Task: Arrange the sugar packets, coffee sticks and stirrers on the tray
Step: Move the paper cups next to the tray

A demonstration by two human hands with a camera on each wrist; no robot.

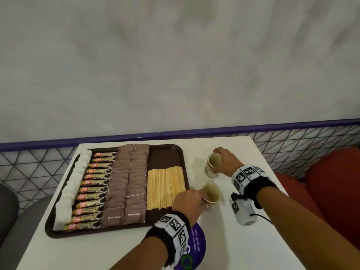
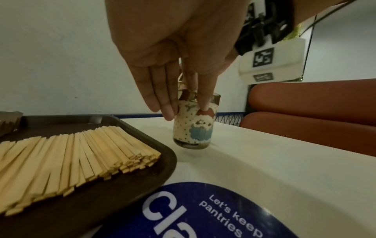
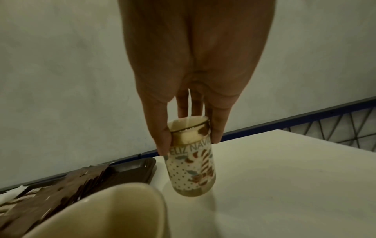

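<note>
While the left hand (image 1: 190, 198) pinches the rim of a printed paper cup stack (image 1: 211, 194) and the right hand (image 1: 226, 159) clamps a second paper cup stack (image 1: 212, 165) at two o'clock from it, both stand on the white tabletop (image 1: 224, 240). At nine o'clock the brown tray (image 1: 165, 152) holds wooden stirrers (image 1: 164, 187), brown sugar packets (image 1: 126, 184) and coffee sticks (image 1: 93, 189). The stirrers look light, stiff and prone to scatter; gather them mid-length.
</note>
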